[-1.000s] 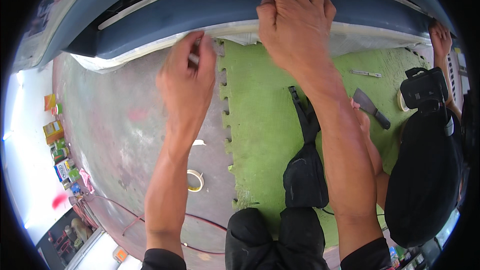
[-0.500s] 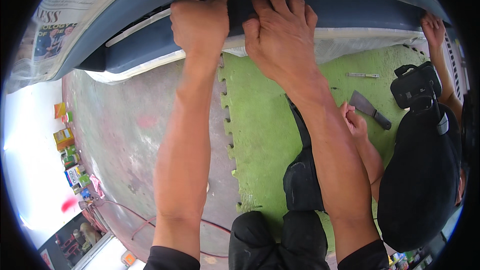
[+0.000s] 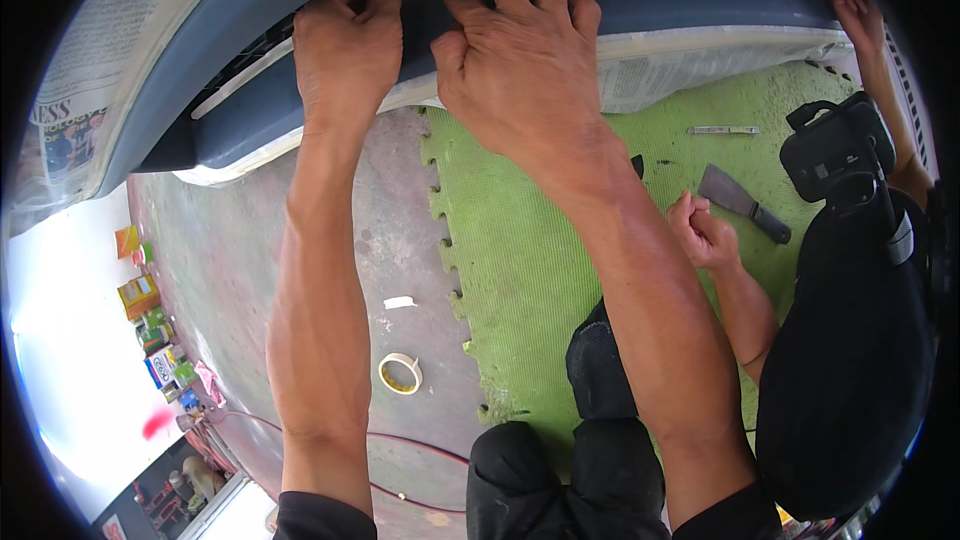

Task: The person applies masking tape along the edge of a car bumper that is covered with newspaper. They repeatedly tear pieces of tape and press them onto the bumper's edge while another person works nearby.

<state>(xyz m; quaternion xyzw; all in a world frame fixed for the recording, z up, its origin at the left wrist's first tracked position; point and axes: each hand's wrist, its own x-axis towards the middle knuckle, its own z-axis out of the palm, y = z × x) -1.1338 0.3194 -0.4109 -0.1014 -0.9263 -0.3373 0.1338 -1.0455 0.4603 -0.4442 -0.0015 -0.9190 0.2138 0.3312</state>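
A blue-grey car bumper (image 3: 700,0) spans the top of the view, with pale masking tape (image 3: 245,78) running along its long recess. At that recess my left hand (image 3: 348,60) is closed in a pinch on the tape strip; the fingertips are partly hidden. Just to its right, my right hand (image 3: 522,65) lies palm down with fingers spread, their tips on the taped upper edge of the bumper. Newspaper masking (image 3: 650,78) hangs below the bumper, and more newspaper sheet (image 3: 100,50) covers the panel at the far left.
On the green foam mat (image 3: 520,270) lie a scraper (image 3: 745,204) and a slim cutter (image 3: 722,130). A tape roll (image 3: 384,374) rests on the concrete floor. A co-worker with a head-worn device (image 3: 838,152) crouches at right, one hand (image 3: 858,20) on the bumper. A red hose (image 3: 430,450) crosses the floor.
Both my hands have moved left along the bumper, and the view has shifted with them. The tape roll and a white scrap on the floor now show beside my left forearm.
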